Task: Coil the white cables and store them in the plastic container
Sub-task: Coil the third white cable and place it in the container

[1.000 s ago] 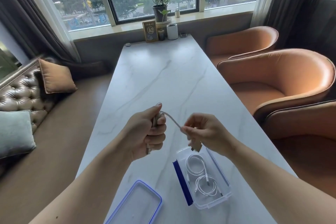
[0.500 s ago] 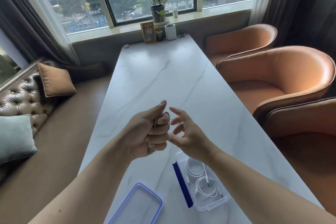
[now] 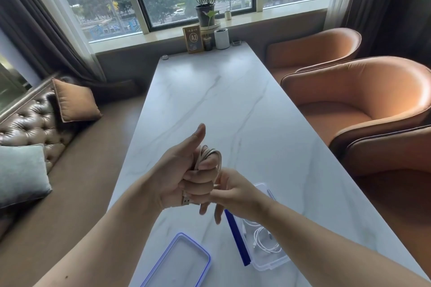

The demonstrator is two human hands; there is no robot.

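Note:
My left hand [image 3: 184,175] is a fist with the thumb up, above the marble table [image 3: 221,105]. A white cable [image 3: 211,155] is looped around its fingers, and the USB plug [image 3: 185,200] sticks out below the fist. My right hand [image 3: 229,193] pinches the free end of that cable just right of the fist. Below my right wrist stands the clear plastic container [image 3: 271,263] with a blue clip. Coiled white cables [image 3: 264,240] lie inside it, partly hidden by my right forearm.
The container's blue-rimmed lid [image 3: 180,263] lies flat at the table's near edge, left of the container. Orange armchairs [image 3: 363,105] line the right side. A tufted sofa with cushions [image 3: 28,128] is on the left. A plant pot, a sign and a white cup [image 3: 221,38] stand at the far end.
The right hand has carried the cable's free end around the left fist, from a stretch out to the right down to below and beside the fingers. More loops sit on the left hand.

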